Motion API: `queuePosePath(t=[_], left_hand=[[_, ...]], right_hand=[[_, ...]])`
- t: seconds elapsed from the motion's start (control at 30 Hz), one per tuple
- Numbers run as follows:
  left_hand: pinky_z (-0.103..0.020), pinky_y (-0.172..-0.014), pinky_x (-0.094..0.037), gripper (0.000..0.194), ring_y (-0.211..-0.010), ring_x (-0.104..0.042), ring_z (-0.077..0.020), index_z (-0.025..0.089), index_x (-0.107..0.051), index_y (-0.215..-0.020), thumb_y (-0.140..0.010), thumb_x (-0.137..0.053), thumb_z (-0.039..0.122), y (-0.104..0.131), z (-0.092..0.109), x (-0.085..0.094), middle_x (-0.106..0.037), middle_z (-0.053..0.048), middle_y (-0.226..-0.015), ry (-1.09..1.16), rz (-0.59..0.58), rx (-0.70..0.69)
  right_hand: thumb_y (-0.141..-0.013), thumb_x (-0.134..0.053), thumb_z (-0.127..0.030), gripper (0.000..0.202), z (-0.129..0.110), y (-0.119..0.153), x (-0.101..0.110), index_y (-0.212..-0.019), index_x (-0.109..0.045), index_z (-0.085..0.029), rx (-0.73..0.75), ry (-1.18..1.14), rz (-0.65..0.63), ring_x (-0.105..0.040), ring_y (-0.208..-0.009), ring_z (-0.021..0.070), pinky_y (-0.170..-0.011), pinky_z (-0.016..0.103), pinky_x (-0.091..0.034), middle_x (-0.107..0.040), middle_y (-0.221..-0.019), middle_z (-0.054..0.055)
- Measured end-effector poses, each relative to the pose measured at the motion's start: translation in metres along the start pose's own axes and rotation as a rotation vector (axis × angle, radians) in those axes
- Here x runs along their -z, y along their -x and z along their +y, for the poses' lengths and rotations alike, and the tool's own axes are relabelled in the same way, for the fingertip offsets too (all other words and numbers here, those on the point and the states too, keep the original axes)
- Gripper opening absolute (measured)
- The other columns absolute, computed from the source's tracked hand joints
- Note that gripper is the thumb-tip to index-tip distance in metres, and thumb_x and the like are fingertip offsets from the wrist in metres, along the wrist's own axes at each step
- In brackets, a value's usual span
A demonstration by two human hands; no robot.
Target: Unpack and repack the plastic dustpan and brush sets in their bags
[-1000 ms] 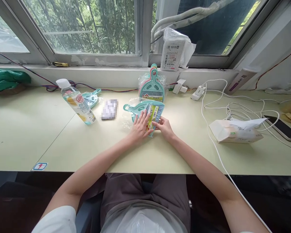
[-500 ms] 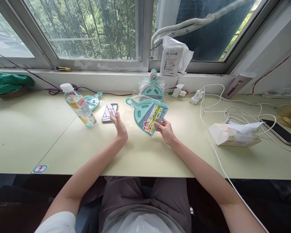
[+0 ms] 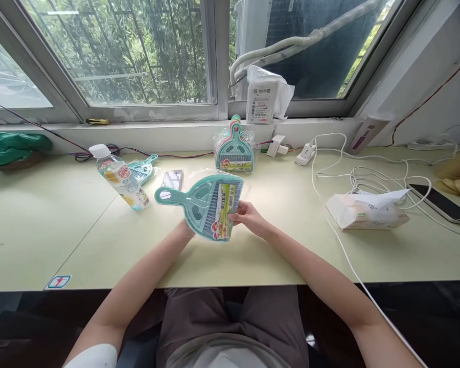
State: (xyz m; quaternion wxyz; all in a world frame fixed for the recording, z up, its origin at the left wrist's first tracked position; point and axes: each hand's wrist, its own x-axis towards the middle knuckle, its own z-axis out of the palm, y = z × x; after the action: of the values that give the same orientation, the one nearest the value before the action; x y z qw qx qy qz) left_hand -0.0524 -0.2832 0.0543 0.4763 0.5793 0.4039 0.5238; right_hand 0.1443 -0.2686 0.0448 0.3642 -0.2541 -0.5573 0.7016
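A teal dustpan set (image 3: 198,200) with a grey-bristled brush and a yellow-green label is held above the table in clear wrap, its handle pointing left. My right hand (image 3: 247,216) pinches its wide right edge, thumb over the label. Behind the pan's lower left side is my left hand (image 3: 187,228); its fingers are hidden, so whether it grips the pan does not show. Several similar wrapped dustpan sets (image 3: 235,149) stand stacked against the wall. Another teal set (image 3: 144,167) lies partly behind a bottle (image 3: 121,179) with a white cap.
A phone (image 3: 173,180) lies just beyond the dustpan handle. To the right are a tissue pack (image 3: 368,210), looped white cables (image 3: 371,179) and a dark phone (image 3: 442,204). A plug adapter (image 3: 276,146) sits by the wall. One white cable crosses the table's front edge.
The dustpan set has come closer and down to the left, its handle turning to point left. My left hand, formerly empty and raised beside the phone, has moved behind the pan.
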Motion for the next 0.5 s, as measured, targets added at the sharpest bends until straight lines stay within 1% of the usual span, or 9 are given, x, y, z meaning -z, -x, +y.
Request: queuePosePath(t=[0.07,0.1,0.13,0.17,0.3,0.33,0.4,0.43,0.5], left_hand=[[-0.053,-0.095,-0.045,0.068,-0.117,-0.057,-0.0302,0.019,-0.069,-0.106,-0.087,-0.026,0.068,0.001,-0.001,-0.01,-0.071,-0.012,-0.103,-0.041,-0.226,0.06],[-0.053,-0.095,-0.044,0.069,-0.117,-0.057,-0.03,0.018,-0.068,-0.107,-0.088,-0.023,0.068,-0.001,0.0,-0.015,-0.071,-0.013,-0.104,0.0,-0.294,0.1],[-0.052,-0.095,-0.044,0.072,-0.117,-0.057,-0.0297,0.018,-0.067,-0.11,-0.089,-0.02,0.068,-0.002,0.001,-0.019,-0.071,-0.013,-0.106,0.039,-0.308,0.119],[-0.052,-0.096,-0.044,0.074,-0.118,-0.057,-0.0296,0.017,-0.065,-0.113,-0.089,-0.016,0.068,-0.005,0.002,-0.022,-0.07,-0.014,-0.108,0.082,-0.278,0.121],[-0.052,-0.1,-0.041,0.086,-0.121,-0.054,-0.031,0.018,-0.057,-0.125,-0.083,-0.012,0.078,-0.012,0.008,-0.027,-0.065,-0.014,-0.121,0.247,-0.021,0.061],[-0.052,-0.101,-0.041,0.089,-0.122,-0.054,-0.0312,0.019,-0.056,-0.126,-0.081,-0.011,0.08,-0.012,0.009,-0.028,-0.064,-0.013,-0.122,0.27,0.01,0.049],[-0.051,-0.103,-0.04,0.09,-0.123,-0.053,-0.0308,0.02,-0.053,-0.129,-0.08,-0.011,0.082,-0.013,0.009,-0.03,-0.062,-0.012,-0.126,0.302,0.024,0.049],[-0.05,-0.104,-0.04,0.086,-0.124,-0.053,-0.0301,0.02,-0.051,-0.131,-0.081,-0.017,0.081,-0.012,0.008,-0.032,-0.061,-0.011,-0.128,0.311,0.024,0.065],[-0.048,-0.106,-0.039,0.073,-0.124,-0.053,-0.0279,0.024,-0.045,-0.135,-0.083,-0.038,0.074,-0.01,0.002,-0.038,-0.057,-0.009,-0.134,0.328,0.029,0.116]], right_hand=[[-0.061,-0.083,-0.04,0.046,-0.002,0.002,-0.005,-0.1,-0.067,-0.021,0.009,-0.032,0.019,-0.072,-0.085,0.0227,-0.069,0.035,-0.061,-0.074,-0.098,0.005],[-0.061,-0.082,-0.04,0.046,-0.003,0.002,-0.006,-0.099,-0.067,-0.02,0.018,-0.05,0.039,-0.071,-0.085,0.023,-0.069,0.036,-0.061,-0.074,-0.098,0.006],[-0.062,-0.082,-0.041,0.046,-0.004,0.002,-0.006,-0.099,-0.067,-0.02,0.032,-0.068,0.068,-0.071,-0.086,0.0234,-0.069,0.036,-0.061,-0.074,-0.098,0.006],[-0.062,-0.082,-0.042,0.046,-0.004,0.001,-0.005,-0.1,-0.067,-0.02,0.047,-0.082,0.105,-0.071,-0.087,0.0239,-0.07,0.036,-0.061,-0.074,-0.099,0.007],[-0.06,-0.083,-0.043,0.048,-0.002,-0.007,0.005,-0.098,-0.064,-0.02,0.1,-0.141,0.301,-0.07,-0.093,0.0262,-0.076,0.039,-0.061,-0.073,-0.103,0.008],[-0.059,-0.083,-0.043,0.048,0.0,-0.009,0.008,-0.097,-0.064,-0.02,0.104,-0.16,0.343,-0.07,-0.095,0.0266,-0.079,0.04,-0.06,-0.073,-0.103,0.008],[-0.059,-0.084,-0.041,0.046,0.001,-0.011,0.012,-0.095,-0.063,-0.019,0.107,-0.196,0.393,-0.069,-0.097,0.0268,-0.083,0.041,-0.06,-0.073,-0.103,0.009],[-0.06,-0.084,-0.04,0.045,0.002,-0.012,0.013,-0.094,-0.063,-0.019,0.108,-0.213,0.403,-0.069,-0.098,0.0267,-0.084,0.041,-0.059,-0.073,-0.104,0.009],[-0.059,-0.085,-0.038,0.044,0.003,-0.013,0.014,-0.092,-0.063,-0.019,0.121,-0.244,0.419,-0.069,-0.098,0.0262,-0.085,0.041,-0.059,-0.073,-0.103,0.008]])
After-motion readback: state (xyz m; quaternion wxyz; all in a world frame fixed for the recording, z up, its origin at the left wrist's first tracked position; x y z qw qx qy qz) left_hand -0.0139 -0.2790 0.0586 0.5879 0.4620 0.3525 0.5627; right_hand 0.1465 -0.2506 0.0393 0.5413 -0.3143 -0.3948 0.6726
